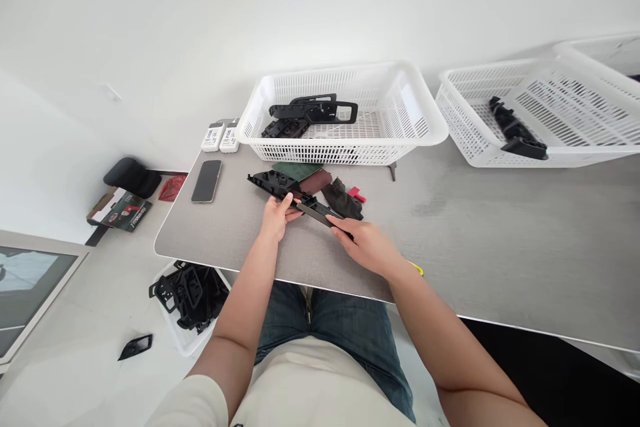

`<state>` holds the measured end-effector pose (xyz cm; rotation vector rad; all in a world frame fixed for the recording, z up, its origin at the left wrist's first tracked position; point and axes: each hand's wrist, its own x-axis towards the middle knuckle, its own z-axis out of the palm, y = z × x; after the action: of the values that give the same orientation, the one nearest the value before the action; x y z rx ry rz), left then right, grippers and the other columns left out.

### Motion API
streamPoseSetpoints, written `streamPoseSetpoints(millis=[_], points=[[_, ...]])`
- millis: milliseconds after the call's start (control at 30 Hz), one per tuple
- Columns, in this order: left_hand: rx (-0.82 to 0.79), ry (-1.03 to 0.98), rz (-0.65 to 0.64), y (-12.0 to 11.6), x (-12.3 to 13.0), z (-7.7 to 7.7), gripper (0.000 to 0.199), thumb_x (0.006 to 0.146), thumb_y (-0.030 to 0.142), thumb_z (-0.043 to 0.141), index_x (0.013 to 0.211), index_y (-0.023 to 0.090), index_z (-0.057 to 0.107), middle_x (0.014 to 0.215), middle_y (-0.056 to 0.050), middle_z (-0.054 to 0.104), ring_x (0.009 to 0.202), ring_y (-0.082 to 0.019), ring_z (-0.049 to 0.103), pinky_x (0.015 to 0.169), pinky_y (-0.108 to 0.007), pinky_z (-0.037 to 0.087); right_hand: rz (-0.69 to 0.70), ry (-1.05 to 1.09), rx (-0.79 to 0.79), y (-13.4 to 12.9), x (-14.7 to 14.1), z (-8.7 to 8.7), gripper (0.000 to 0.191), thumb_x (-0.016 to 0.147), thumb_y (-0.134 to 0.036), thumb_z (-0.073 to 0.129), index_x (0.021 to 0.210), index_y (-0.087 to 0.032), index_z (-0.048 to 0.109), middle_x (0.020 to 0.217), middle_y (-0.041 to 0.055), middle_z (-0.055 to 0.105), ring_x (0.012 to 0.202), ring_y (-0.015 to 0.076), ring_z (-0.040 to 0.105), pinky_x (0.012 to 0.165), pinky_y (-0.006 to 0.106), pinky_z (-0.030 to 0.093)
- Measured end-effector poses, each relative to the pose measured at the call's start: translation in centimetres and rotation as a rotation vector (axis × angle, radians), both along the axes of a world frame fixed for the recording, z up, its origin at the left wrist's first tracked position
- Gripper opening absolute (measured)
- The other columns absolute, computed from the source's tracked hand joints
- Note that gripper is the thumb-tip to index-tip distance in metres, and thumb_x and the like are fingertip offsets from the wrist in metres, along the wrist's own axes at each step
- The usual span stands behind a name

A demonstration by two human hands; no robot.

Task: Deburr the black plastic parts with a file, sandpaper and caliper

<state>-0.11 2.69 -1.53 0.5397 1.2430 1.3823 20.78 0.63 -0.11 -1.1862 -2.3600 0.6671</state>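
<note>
Above the near part of the table, my left hand grips a black plastic trim piece with a wide triangular end and clips on it. My right hand is closed around a flat grey bar that looks like a file. The bar lies along the edge of the trim piece, seemingly touching it. Just beyond my hands are a green sheet, a reddish-brown sheet, a dark crumpled cloth and a small red item. My fingers hide part of the trim piece and the bar.
A white basket with black parts stands at the back; further white baskets are at right. A phone lies at left near two white boxes. Below the table edge is a bin of black parts. Yellow tool beside my right forearm.
</note>
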Motion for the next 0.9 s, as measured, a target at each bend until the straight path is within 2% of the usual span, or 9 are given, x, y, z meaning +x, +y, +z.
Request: streamPoseSetpoints(millis=[167,367,500,633,733,833,900], points=[[-0.005,-0.032,0.030,0.0,0.0,0.1,0.038,0.068,0.041,0.074,0.088,0.018,0.051,0.075,-0.001,0.066,0.071,-0.017,0.068,0.083,-0.042,0.053,-0.015,-0.010,0.011,-0.2,0.6,0.1,0.041,0.093,-0.030,0.037,0.125,-0.018,0.061,0.100,0.0090,0.073,0.084,0.0232,0.068,0.073,0.035,0.052],[-0.011,-0.031,0.025,0.0,0.1,0.3,0.042,0.065,0.041,0.076,0.087,0.019,0.049,0.073,0.001,0.066,0.060,-0.012,0.064,0.074,-0.035,0.055,-0.018,-0.026,0.038,-0.1,-0.4,0.7,0.043,0.093,-0.030,0.037,0.127,-0.017,0.059,0.101,0.0104,0.072,0.088,0.0248,0.067,0.073,0.036,0.052],[-0.016,-0.012,0.021,0.0,0.0,0.1,0.045,0.064,0.044,0.076,0.091,0.021,0.047,0.073,0.002,0.065,0.060,-0.012,0.065,0.070,-0.033,0.055,0.003,0.023,-0.018,-0.2,-0.2,0.6,0.042,0.092,-0.030,0.038,0.125,-0.018,0.061,0.102,0.0100,0.072,0.086,0.0243,0.067,0.073,0.036,0.053],[-0.013,-0.034,0.027,0.0,0.0,-0.1,0.048,0.067,0.046,0.073,0.097,0.023,0.044,0.074,0.002,0.063,0.064,-0.016,0.068,0.068,-0.033,0.055,-0.070,0.175,-0.154,-0.2,0.5,0.2,0.041,0.089,-0.035,0.044,0.120,-0.018,0.065,0.089,0.0078,0.074,0.069,0.0195,0.064,0.066,0.034,0.052],[0.031,-0.092,0.012,-0.2,0.0,0.0,0.046,0.068,0.045,0.072,0.096,0.023,0.043,0.076,0.003,0.063,0.067,-0.019,0.070,0.066,-0.033,0.055,-0.167,0.388,-0.340,0.5,0.1,0.0,0.045,0.086,-0.044,0.048,0.119,-0.018,0.065,0.081,0.0045,0.073,0.051,0.0124,0.052,0.051,0.028,0.046],[0.077,-0.157,-0.009,-0.4,0.0,0.3,0.044,0.064,0.034,0.077,0.092,0.021,0.046,0.080,0.002,0.065,0.067,-0.018,0.070,0.065,-0.029,0.055,-0.224,0.585,-0.515,1.3,-0.9,-0.2,0.052,0.081,-0.052,0.054,0.120,-0.018,0.064,0.083,0.0043,0.071,0.042,0.0068,0.038,0.040,0.025,0.037],[0.071,-0.182,-0.018,-0.5,0.0,0.6,0.044,0.061,0.025,0.078,0.092,0.021,0.048,0.083,0.001,0.067,0.067,-0.016,0.070,0.065,-0.028,0.055,-0.226,0.658,-0.590,1.7,-1.7,-0.2,0.054,0.077,-0.053,0.059,0.118,-0.018,0.065,0.084,0.0049,0.071,0.040,0.0054,0.035,0.038,0.024,0.034]])
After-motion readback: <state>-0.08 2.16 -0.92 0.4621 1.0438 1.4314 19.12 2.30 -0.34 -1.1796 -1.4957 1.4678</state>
